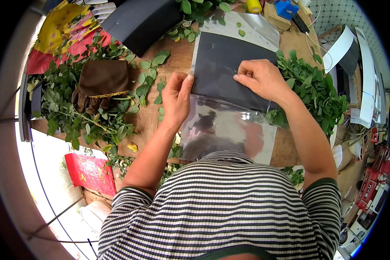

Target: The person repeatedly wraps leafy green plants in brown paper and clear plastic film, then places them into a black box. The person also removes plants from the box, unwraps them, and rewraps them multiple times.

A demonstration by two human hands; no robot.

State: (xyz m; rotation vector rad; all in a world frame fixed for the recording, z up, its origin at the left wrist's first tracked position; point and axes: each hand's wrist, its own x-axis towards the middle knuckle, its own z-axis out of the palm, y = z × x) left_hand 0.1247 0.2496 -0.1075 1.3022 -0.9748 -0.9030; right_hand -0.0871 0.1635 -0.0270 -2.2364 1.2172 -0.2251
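A black sheet (227, 65) lies before me on a clear plastic film (227, 130), which reaches down to my shirt and reflects light. At the sheet's left edge is my left hand (178, 94), its thumb and forefinger pinching the edge of the sheet or film; which of them cannot be told. My right hand (260, 78) is over the right part of the black sheet, fingers curled and thumb against the forefinger. Whether it pinches any film is unclear. Leafy green stems (312, 87) lie right of the sheet.
Cut leafy stems (65, 100) cover the table's left side, with a brown cloth item (104, 78) on them. Beyond stand a curved black board (143, 22), red and yellow wrapping (61, 29), a yellow roll (254, 6) and a blue tape dispenser (285, 9). White boards (367, 78) stand at right.
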